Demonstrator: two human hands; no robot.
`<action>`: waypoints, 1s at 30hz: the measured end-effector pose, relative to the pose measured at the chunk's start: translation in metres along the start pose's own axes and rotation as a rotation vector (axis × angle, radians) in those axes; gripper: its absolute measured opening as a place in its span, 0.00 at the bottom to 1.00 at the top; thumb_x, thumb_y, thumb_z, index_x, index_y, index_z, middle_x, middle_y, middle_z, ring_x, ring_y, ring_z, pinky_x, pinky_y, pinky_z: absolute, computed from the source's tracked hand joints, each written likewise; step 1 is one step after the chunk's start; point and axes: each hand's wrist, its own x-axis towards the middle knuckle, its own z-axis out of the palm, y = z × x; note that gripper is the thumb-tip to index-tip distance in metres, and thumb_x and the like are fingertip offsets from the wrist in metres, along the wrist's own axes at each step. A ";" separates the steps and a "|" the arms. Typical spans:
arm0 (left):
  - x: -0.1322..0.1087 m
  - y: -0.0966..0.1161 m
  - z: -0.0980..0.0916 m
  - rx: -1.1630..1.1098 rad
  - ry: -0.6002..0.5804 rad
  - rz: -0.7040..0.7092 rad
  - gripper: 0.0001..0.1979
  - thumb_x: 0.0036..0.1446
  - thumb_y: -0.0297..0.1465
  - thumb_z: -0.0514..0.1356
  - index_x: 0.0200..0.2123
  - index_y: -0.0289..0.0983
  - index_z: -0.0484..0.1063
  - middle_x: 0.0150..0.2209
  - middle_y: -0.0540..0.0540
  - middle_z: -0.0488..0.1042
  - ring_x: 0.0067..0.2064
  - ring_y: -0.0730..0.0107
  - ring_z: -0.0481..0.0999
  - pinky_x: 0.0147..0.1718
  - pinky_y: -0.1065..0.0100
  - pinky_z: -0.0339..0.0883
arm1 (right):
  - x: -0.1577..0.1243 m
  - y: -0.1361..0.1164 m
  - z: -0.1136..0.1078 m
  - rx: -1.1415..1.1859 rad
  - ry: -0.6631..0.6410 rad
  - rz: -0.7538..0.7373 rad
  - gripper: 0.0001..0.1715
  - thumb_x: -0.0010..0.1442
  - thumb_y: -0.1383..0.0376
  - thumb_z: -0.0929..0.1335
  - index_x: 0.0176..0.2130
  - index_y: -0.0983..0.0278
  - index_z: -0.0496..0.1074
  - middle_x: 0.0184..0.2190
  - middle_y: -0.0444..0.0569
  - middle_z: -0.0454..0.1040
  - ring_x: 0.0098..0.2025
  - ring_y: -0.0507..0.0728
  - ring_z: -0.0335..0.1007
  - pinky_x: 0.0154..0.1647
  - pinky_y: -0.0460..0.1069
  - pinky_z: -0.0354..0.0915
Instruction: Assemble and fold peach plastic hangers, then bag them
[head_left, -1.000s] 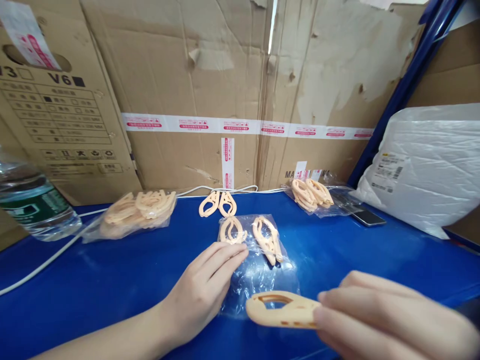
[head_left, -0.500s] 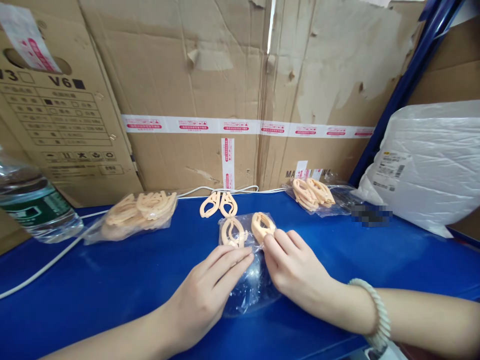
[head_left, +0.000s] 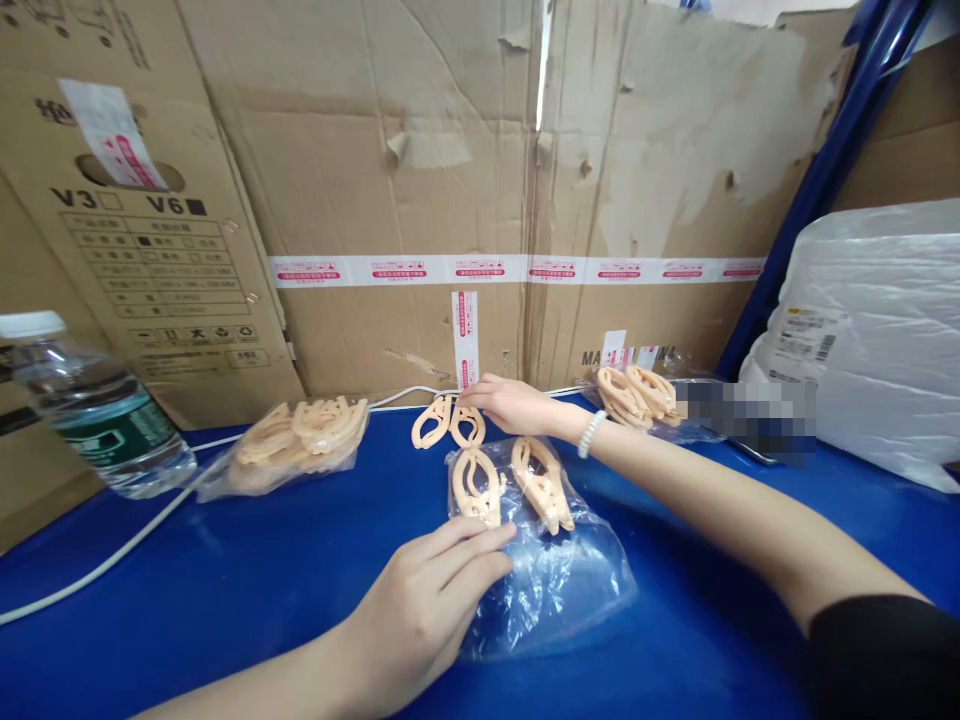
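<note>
A clear plastic bag (head_left: 555, 590) lies flat on the blue surface, with a beige looped piece (head_left: 476, 480) at its left and a beige folded piece (head_left: 541, 485) at its right. My left hand (head_left: 442, 590) is closed on the bag's left part, just below the left piece. Farther back, my right hand (head_left: 506, 400) reaches to two loose beige pieces; its fingertips are at the top of the right-hand one (head_left: 469, 427). The other loose piece (head_left: 430, 424) lies beside it. Whether my right fingers grip anything is unclear.
Bagged beige pieces lie at left (head_left: 300, 440) and at right (head_left: 637, 397). A water bottle (head_left: 112, 420) and white cable (head_left: 112, 572) are on the left. Cardboard (head_left: 405, 200) stands behind. A white wrapped package (head_left: 877, 340) and a partly blurred dark object (head_left: 757, 440) are on the right.
My right hand has left the folded piece in the bag and moved back to the loose pieces. The bag's right side is now uncovered and spread out. My left hand stays on the bag.
</note>
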 end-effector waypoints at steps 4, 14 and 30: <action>-0.001 -0.001 0.002 -0.013 0.014 -0.037 0.16 0.60 0.15 0.50 0.46 0.32 0.72 0.50 0.36 0.77 0.51 0.60 0.76 0.49 0.61 0.76 | 0.023 0.031 0.031 -0.046 -0.120 0.015 0.31 0.57 0.82 0.62 0.56 0.63 0.70 0.56 0.55 0.73 0.52 0.61 0.65 0.50 0.53 0.63; -0.004 -0.006 0.006 -0.079 0.070 -0.064 0.14 0.56 0.13 0.50 0.35 0.34 0.71 0.50 0.37 0.75 0.48 0.60 0.73 0.43 0.63 0.75 | -0.013 0.050 0.003 -0.027 -0.280 0.171 0.14 0.52 0.75 0.69 0.41 0.67 0.76 0.33 0.52 0.79 0.33 0.57 0.71 0.35 0.49 0.62; 0.003 -0.003 0.000 -0.138 0.104 -0.090 0.17 0.57 0.12 0.53 0.42 0.34 0.74 0.48 0.38 0.75 0.46 0.61 0.73 0.41 0.62 0.75 | -0.112 -0.046 -0.069 -0.093 0.448 0.226 0.10 0.71 0.65 0.60 0.47 0.62 0.70 0.39 0.50 0.77 0.38 0.55 0.74 0.39 0.50 0.69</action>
